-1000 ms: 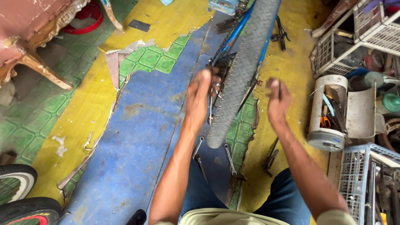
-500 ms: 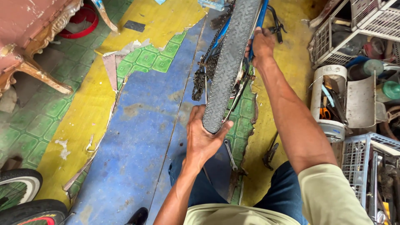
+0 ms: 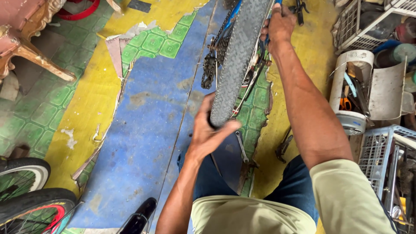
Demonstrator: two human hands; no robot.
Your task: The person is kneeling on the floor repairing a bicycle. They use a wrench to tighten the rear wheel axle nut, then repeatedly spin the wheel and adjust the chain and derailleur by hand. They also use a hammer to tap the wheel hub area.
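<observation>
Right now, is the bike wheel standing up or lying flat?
Standing up: the wheel shows its tread edge-on, left hand gripping its near end.

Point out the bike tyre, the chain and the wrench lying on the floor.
bike tyre (image 3: 238, 56), head view, middle of the grey tread.
chain (image 3: 211, 65), head view, links beside the sprockets.
wrench (image 3: 241, 147), head view, its shaft on the floor.

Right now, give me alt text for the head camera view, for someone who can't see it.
Seen from above, a person's left hand grips the near end of a grey bicycle tyre while the right hand holds the blue frame farther up. The chain and sprockets hang left of the wheel, over a worn blue, yellow and green floor.
</observation>
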